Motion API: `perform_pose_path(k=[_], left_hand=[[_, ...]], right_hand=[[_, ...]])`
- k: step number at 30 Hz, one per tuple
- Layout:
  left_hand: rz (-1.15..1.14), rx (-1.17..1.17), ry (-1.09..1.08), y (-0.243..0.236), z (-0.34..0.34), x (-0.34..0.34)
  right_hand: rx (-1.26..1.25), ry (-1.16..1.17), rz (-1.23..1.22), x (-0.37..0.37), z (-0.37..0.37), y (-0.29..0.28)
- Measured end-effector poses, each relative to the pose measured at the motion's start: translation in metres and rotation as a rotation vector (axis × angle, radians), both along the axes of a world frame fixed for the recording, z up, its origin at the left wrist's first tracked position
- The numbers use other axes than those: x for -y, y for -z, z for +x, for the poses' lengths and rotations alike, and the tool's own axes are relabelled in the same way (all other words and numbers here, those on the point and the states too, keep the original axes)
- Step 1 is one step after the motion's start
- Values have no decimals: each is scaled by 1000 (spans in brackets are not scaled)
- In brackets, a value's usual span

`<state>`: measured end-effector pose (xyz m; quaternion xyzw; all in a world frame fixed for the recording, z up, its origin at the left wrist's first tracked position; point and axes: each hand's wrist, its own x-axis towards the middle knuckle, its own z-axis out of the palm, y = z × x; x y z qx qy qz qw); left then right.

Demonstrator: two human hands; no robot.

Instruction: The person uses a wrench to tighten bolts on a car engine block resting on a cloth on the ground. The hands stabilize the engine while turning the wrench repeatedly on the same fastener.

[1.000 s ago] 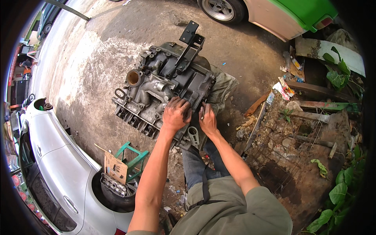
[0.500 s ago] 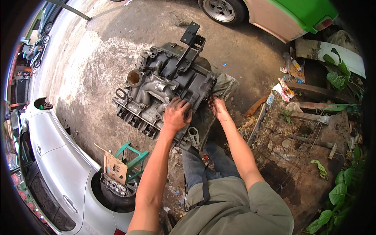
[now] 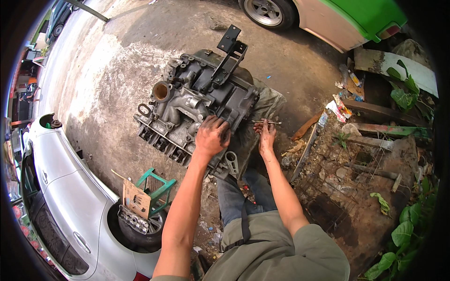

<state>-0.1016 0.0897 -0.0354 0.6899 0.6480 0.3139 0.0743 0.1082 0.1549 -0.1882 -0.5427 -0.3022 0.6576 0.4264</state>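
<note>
A greasy car engine (image 3: 225, 100) lies in front of me, with a silvery intake manifold on its left and a black bracket standing up at its far end. My left hand (image 3: 212, 135), dark with grease, is closed over the engine's near part, beside the manifold; its fingertips are partly hidden. To the right of the engine and apart from it, my right hand (image 3: 266, 135) pinches a slim metal wrench (image 3: 275, 122) that lies crosswise in the fingers. Its exact end shape is too small to make out.
A silver car (image 3: 70, 187) takes up the left side. Near its wheel stand a green stool (image 3: 161, 201) and a cardboard piece (image 3: 136, 197). A green and cream vehicle (image 3: 337, 23) is parked at the far right. Rubble, planks (image 3: 382, 112) and plants (image 3: 403, 232) lie on the right.
My right hand has drawn back from the engine's side toward the right and turned, so the wrench now shows. The left hand stays on the engine.
</note>
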Motion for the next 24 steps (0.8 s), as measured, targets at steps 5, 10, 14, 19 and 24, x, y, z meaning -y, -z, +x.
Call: perform_pose_path(k=[5,10,14,19,24], left_hand=[[27,-6,-4,2,0,0],[-37,-22,-1,5,-1,3],[-12,-9,-14,5,-1,3],[-20,-2,2,2,-1,1],[-12,-21,19,0,-1,1]], right_hand=[[178,-95,280,15,-11,-22],[264,-123,301,17,-14,-31],[310,-149,272,6,-15,-33],[321,-199,257,-4,-17,-39],[432,-334,348,-20,-19,-48]])
